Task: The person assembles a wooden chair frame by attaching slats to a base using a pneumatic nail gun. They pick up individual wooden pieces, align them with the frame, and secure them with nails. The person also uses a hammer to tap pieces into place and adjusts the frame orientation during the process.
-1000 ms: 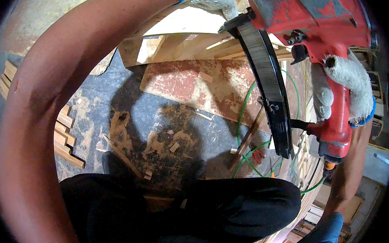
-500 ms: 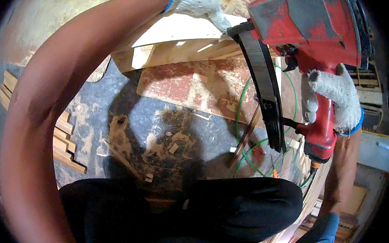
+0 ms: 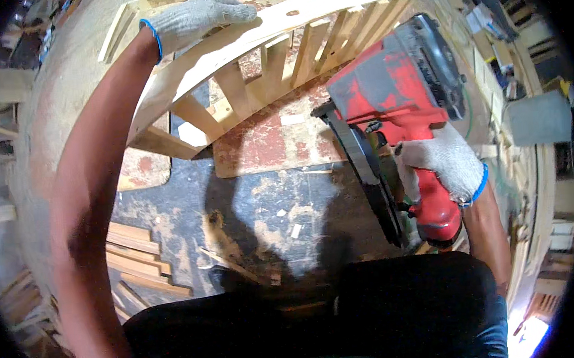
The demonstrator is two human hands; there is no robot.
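My right hand [image 3: 442, 161], in a white knit glove with a blue cuff, is wrapped round the handle of a red and grey nail gun [image 3: 386, 79]. The gun's long black magazine slants down toward my knees, and its nose is apart from the wood. Ahead of me a slatted wooden frame [image 3: 206, 65] stands on edge, with short pale slats between two long rails. My left hand [image 3: 203, 22], gloved alike, lies with fingers stretched along the upper rail. Its thumb is hidden.
Under the frame lies a worn reddish board [image 3: 265, 147] on the dusty dark floor. Cut wooden strips [image 3: 136, 256] are stacked at the left. More timber pieces [image 3: 123, 27] lie beyond my left hand. A grey box-like thing [image 3: 539, 118] is at the far right.
The nail gun's nose has come away from the frame's rail, near where my left hand was. My left hand now lies flatter along the rail. The view has shifted, showing more of the frame.
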